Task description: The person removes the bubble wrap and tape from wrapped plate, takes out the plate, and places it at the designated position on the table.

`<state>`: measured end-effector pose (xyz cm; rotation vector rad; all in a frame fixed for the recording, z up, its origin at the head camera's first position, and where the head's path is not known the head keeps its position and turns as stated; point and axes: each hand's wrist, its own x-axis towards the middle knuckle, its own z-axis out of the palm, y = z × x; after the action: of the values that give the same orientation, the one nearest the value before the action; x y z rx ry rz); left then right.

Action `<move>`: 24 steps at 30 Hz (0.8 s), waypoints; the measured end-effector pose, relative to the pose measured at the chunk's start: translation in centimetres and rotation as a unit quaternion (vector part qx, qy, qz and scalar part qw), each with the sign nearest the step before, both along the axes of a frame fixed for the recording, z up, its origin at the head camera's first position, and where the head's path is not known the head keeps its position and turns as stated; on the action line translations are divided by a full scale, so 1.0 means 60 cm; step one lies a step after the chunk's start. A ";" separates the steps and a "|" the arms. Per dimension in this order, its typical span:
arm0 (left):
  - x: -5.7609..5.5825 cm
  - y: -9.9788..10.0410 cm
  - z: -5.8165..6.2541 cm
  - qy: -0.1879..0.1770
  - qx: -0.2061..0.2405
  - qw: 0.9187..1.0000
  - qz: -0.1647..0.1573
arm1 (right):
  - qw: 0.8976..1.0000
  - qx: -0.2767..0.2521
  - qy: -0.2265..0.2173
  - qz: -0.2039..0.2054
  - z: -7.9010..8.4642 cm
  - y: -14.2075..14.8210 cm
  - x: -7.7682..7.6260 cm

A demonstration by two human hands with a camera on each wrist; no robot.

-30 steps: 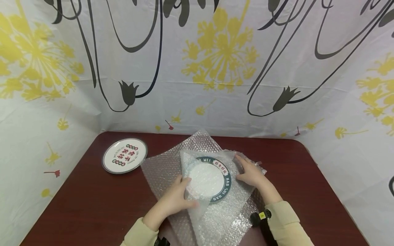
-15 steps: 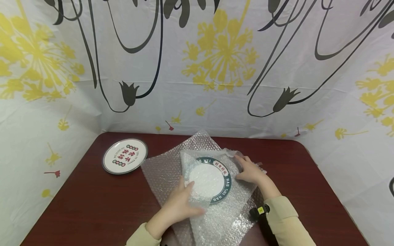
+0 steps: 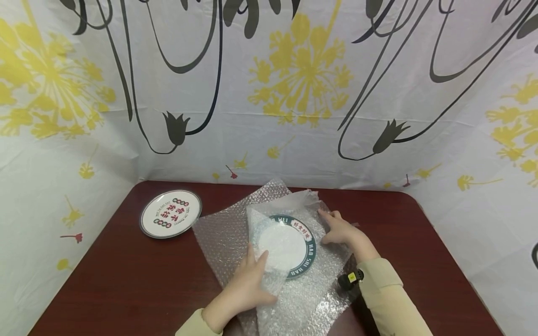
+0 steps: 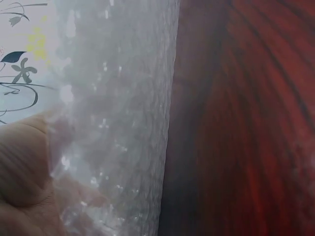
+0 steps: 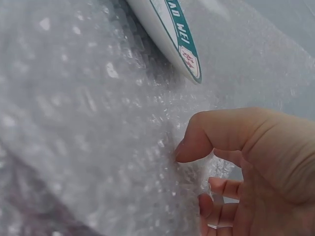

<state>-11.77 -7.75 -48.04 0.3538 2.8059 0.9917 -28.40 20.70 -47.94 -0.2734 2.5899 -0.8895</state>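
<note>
A white plate with a teal lettered rim lies on a sheet of bubble wrap in the head view. A folded flap of that wrap covers the plate's left side. My left hand, fingers spread, rests on this flap at the plate's lower left. In the left wrist view, wrap bulges across and hides most of the hand. My right hand pinches the wrap right of the plate. Its bent thumb and curled fingertips meet the wrap in the right wrist view, below the plate's edge.
Another sheet of bubble wrap lies underneath, turned at an angle. A second white plate with red characters sits at the back left of the dark red table. Patterned cloth hangs behind and at both sides.
My left hand slides slightly right and toward me along the flap, its fingers spreading. The wrap's top edge springs up and away behind the plate. My right hand barely moves.
</note>
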 end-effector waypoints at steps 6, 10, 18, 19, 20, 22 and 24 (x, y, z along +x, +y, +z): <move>0.005 -0.010 -0.002 0.007 0.001 1.000 -0.005 | 1.000 0.025 -0.014 0.009 0.007 -0.004 -0.006; 0.006 -0.018 -0.003 0.006 0.008 1.000 -0.009 | 0.999 0.040 -0.015 0.008 0.008 -0.005 -0.009; 0.004 -0.032 -0.004 0.013 0.032 0.999 -0.021 | 0.999 0.032 -0.015 0.012 0.007 -0.002 -0.009; 0.004 -0.034 -0.005 0.015 0.034 0.999 -0.022 | 0.999 0.032 -0.014 0.013 0.007 -0.002 -0.010; 0.004 -0.036 -0.005 0.017 0.036 0.999 -0.021 | 0.999 0.032 -0.013 0.013 0.006 -0.001 -0.010; 0.003 -0.039 -0.006 0.020 0.037 0.999 -0.017 | 0.999 0.033 -0.010 0.015 0.005 -0.001 -0.009; 0.002 -0.042 -0.007 0.025 0.038 0.999 -0.016 | 0.999 0.035 -0.007 0.016 0.003 0.000 -0.009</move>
<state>-11.62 -10.29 -48.46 0.4379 2.8011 1.1000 -28.95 20.68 -47.75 -0.2879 2.5906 -0.7856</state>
